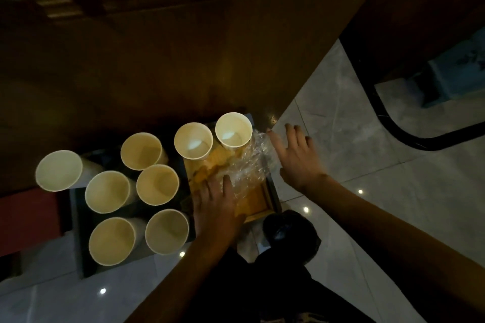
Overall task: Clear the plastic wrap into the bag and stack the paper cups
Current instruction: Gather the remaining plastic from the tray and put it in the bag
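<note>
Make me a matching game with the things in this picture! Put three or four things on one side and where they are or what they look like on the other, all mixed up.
Things:
1. plastic wrap
2. paper cups
3. black bag
4. right hand

Descriptions:
A. dark and shiny, on the floor below the wooden tray
B. open, fingers spread, at the wrap's right edge
C. clear and crinkled, lying over the wooden tray
D. standing open side up, not stacked yet

Right pairs: 1-C, 2-D, 3-A, 4-B
</note>
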The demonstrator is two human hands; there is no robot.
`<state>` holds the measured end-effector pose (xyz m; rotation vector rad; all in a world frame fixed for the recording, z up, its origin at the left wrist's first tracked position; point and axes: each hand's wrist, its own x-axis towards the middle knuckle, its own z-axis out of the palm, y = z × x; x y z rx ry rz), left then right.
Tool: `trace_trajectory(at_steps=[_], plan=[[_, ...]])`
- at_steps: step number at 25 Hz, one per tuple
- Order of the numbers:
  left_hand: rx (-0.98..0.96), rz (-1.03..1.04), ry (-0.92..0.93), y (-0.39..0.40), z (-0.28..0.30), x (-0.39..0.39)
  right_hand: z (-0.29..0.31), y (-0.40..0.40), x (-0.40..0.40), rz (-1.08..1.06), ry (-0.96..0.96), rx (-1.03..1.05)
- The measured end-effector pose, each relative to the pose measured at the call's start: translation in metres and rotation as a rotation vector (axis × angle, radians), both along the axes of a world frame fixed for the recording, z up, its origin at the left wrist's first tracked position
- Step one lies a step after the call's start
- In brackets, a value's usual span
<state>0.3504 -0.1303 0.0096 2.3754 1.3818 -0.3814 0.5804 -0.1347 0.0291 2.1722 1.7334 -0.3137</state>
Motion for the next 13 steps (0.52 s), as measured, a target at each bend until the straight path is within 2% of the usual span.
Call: trace_trajectory(at_steps=[3,13], plan=[[-0.044,0.047,0.038,0.002,-0.014,0.0,-0.01,0.008,0.008,0.055,-0.025,-0.024],[0.015,0.041,0.114,-0.002,-0.038,0.0,-0.031,-0.005,0.016,0.118,-0.009,-0.154]])
